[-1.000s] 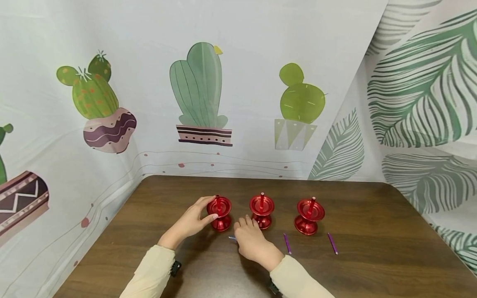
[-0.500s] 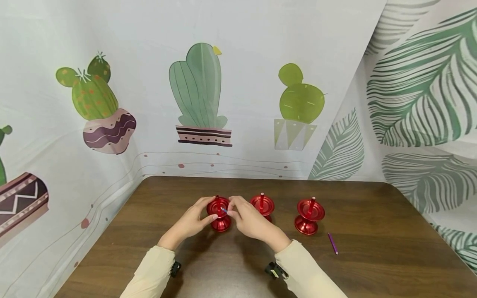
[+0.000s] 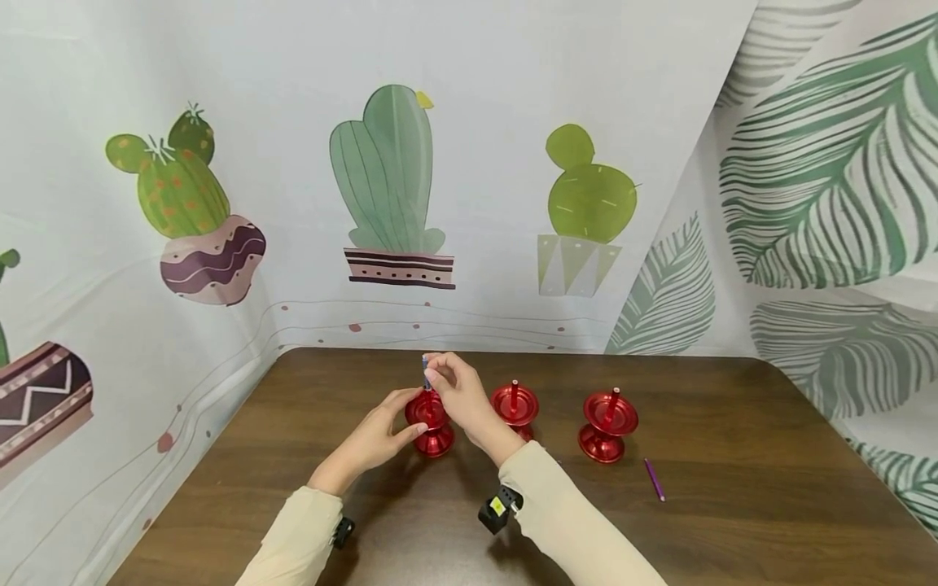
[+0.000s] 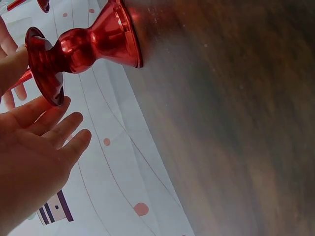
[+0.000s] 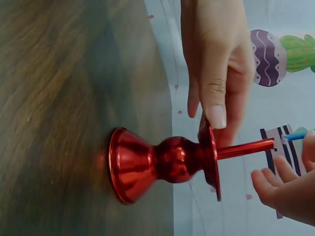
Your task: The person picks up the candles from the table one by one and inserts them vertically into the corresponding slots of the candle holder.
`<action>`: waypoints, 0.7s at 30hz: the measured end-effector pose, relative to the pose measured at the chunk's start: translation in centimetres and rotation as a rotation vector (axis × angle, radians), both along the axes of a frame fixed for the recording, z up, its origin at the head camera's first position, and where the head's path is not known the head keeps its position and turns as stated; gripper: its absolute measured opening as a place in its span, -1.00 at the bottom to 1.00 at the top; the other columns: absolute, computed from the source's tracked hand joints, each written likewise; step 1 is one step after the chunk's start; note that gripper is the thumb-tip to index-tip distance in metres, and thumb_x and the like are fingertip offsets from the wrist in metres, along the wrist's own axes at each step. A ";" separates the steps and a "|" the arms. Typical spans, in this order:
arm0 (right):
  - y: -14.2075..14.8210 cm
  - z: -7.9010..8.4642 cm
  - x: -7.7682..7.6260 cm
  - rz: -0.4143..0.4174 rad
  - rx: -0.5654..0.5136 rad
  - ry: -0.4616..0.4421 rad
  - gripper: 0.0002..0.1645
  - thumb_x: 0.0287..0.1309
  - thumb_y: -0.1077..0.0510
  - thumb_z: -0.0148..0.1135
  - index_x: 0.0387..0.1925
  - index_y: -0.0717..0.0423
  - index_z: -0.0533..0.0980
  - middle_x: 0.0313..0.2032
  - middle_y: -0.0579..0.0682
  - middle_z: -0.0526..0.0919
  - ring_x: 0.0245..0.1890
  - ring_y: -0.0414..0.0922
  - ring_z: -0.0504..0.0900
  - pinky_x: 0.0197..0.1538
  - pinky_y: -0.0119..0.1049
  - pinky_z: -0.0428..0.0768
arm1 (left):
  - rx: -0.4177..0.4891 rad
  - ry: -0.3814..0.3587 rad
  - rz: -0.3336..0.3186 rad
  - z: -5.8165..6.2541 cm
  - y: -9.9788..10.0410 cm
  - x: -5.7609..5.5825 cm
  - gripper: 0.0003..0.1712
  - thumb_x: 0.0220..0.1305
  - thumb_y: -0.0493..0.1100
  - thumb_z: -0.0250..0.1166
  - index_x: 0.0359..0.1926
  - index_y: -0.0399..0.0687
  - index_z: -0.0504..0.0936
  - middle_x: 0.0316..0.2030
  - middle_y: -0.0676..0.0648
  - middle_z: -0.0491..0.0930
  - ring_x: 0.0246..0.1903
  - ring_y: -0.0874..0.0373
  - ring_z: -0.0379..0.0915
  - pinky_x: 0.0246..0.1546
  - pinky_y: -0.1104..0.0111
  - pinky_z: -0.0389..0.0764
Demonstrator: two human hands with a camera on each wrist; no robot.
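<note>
My left hand [image 3: 374, 441] grips the dish rim of the leftmost red candle holder [image 3: 436, 441], which stands upright on the table. In the right wrist view its thumb lies on the dish edge. A thin blue candle [image 3: 426, 373] is pinched in my right hand [image 3: 463, 397], over that holder's upright tube [image 5: 246, 149]. The right wrist view shows the candle's lower end [image 5: 294, 136] just off the tube's tip, with a small gap. My right fingers hide part of the candle. To the right stands a second red candle holder [image 3: 515, 403], partly behind my right hand.
A third red candle holder [image 3: 603, 443] stands further right. In front of it on the brown table [image 3: 769, 488] lies a thin purple candle [image 3: 655, 479]. My right sleeve [image 3: 579, 521] covers part of the table. A cloth with printed cacti [image 3: 484, 163] hangs behind.
My right hand picked up the blue candle from the table, brought it left to the leftmost holder, and raised it upright above the tube. My left hand stays on the holder.
</note>
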State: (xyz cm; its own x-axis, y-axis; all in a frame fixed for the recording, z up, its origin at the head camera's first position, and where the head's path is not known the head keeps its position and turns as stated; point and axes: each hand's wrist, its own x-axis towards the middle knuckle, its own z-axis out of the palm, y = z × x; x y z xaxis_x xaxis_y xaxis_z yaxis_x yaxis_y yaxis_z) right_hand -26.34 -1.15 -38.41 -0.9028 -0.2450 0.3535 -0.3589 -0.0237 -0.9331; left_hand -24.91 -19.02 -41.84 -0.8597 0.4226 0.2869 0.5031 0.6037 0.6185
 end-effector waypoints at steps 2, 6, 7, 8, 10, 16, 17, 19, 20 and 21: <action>-0.4 -0.2 -0.3 -0.021 -0.026 0.010 -0.87 0.35 0.29 0.06 -0.20 0.35 0.44 0.14 0.19 0.51 0.17 0.06 0.49 0.16 -0.17 0.47 | -0.001 0.004 -0.001 0.0 0.0 0.0 -0.32 0.22 -0.18 0.35 0.31 -0.29 0.34 0.21 -0.21 0.41 0.20 -0.10 0.38 0.21 0.00 0.37; -0.8 -0.6 -0.7 -0.049 -0.028 0.015 -0.88 0.34 0.30 0.06 -0.22 0.33 0.45 0.13 0.15 0.52 0.18 0.03 0.49 0.20 -0.12 0.44 | 0.000 0.003 -0.002 -0.1 0.0 0.0 -0.32 0.22 -0.18 0.35 0.31 -0.30 0.34 0.21 -0.22 0.41 0.20 -0.11 0.38 0.21 0.00 0.37; -0.8 -0.7 -0.7 -0.051 -0.025 0.017 -0.89 0.34 0.30 0.06 -0.22 0.33 0.45 0.13 0.15 0.52 0.18 0.03 0.49 0.20 -0.11 0.44 | 0.000 0.002 -0.002 0.0 0.0 0.0 -0.32 0.22 -0.19 0.35 0.31 -0.30 0.34 0.21 -0.22 0.40 0.20 -0.11 0.37 0.21 0.00 0.36; -0.8 -0.8 -0.8 -0.051 -0.021 0.023 -0.89 0.34 0.30 0.07 -0.23 0.33 0.45 0.12 0.14 0.52 0.17 0.03 0.49 0.20 -0.09 0.44 | 0.002 0.001 -0.004 0.0 0.0 0.0 -0.32 0.23 -0.19 0.34 0.31 -0.31 0.34 0.21 -0.22 0.40 0.20 -0.11 0.37 0.21 -0.01 0.36; -0.9 -1.0 -0.8 -0.055 0.003 0.039 -0.90 0.34 0.29 0.06 -0.24 0.31 0.44 0.13 0.13 0.52 0.17 0.04 0.48 0.20 -0.06 0.45 | 0.002 0.002 -0.006 0.0 0.0 0.0 -0.32 0.23 -0.20 0.34 0.31 -0.31 0.33 0.21 -0.23 0.40 0.20 -0.12 0.37 0.21 -0.01 0.36; -1.0 -2.1 -0.9 -0.056 0.100 0.128 -0.93 0.37 0.31 0.00 -0.24 0.29 0.39 0.12 0.18 0.51 0.19 0.12 0.46 0.25 0.03 0.38 | 0.002 0.015 -0.013 -0.1 0.0 0.0 -0.34 0.24 -0.22 0.33 0.31 -0.31 0.34 0.21 -0.23 0.40 0.20 -0.12 0.37 0.21 0.00 0.35; -1.0 -2.3 -0.9 -0.057 0.117 0.150 -0.92 0.38 0.31 -0.02 -0.24 0.29 0.37 0.11 0.20 0.51 0.18 0.13 0.46 0.26 0.04 0.37 | 0.001 0.016 -0.013 -0.1 0.0 0.0 -0.35 0.24 -0.22 0.33 0.30 -0.31 0.34 0.21 -0.23 0.40 0.20 -0.11 0.37 0.21 0.00 0.35; -1.1 -2.6 -0.9 -0.061 0.152 0.188 -0.93 0.38 0.31 -0.04 -0.24 0.28 0.36 0.11 0.21 0.51 0.18 0.13 0.45 0.27 0.05 0.34 | -0.001 0.020 -0.014 -0.2 -0.1 0.0 -0.35 0.24 -0.22 0.33 0.30 -0.32 0.34 0.21 -0.23 0.40 0.19 -0.10 0.38 0.21 0.01 0.36; -1.1 -2.7 -0.9 -0.066 0.167 0.207 -0.93 0.38 0.31 -0.05 -0.23 0.28 0.35 0.10 0.21 0.51 0.18 0.13 0.45 0.27 0.05 0.34 | -0.002 0.023 -0.015 -0.2 -0.1 0.0 -0.35 0.24 -0.22 0.33 0.30 -0.32 0.34 0.21 -0.23 0.40 0.19 -0.10 0.38 0.21 0.01 0.37; -1.1 -2.8 -0.9 -0.070 0.178 0.224 -0.93 0.38 0.30 -0.05 -0.23 0.28 0.35 0.09 0.21 0.51 0.18 0.13 0.45 0.26 0.06 0.34 | -0.002 0.025 -0.015 -0.2 -0.1 -0.1 -0.35 0.24 -0.23 0.33 0.30 -0.32 0.34 0.20 -0.23 0.40 0.18 -0.09 0.38 0.20 0.02 0.37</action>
